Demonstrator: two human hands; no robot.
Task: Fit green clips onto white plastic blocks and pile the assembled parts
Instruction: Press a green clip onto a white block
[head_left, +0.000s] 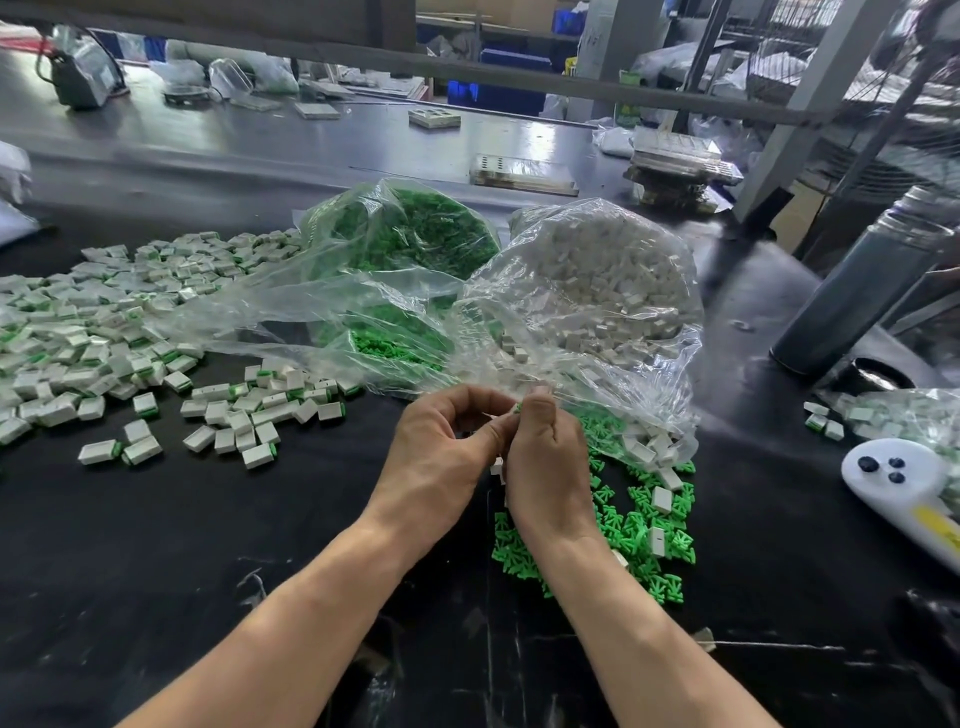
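Head view, looking down on a matte black work surface (156, 545), scuffed with pale scratches. At lower centre, left hand (441, 457) and right hand (545, 462) brought together, knuckles nearly touching, fingers curled. Between the fingertips, pinched a small green plastic clip (518, 408), only a sliver visible; beneath the right palm, peeked out an edge of a white plastic block (497, 466), though which hand held it could not be told. Just right of the hands, spread a loose heap of flat, spiky green clips (644, 535) with a few smooth rectangular white blocks (661, 500) lying on it. Above the hands, slumped two crinkled clear plastic bags: one at upper centre full of green clips (415, 234), one to its right packed with white blocks (613, 280), its mouth spilling onto the heap. Across the left of the frame, sprawled a wide pile of assembled white blocks with green edges (104, 332). At far right, stood a tall dark grey cylindrical bottle (857, 291), and below it lay a glossy white handheld device with dark blue buttons (893, 478).
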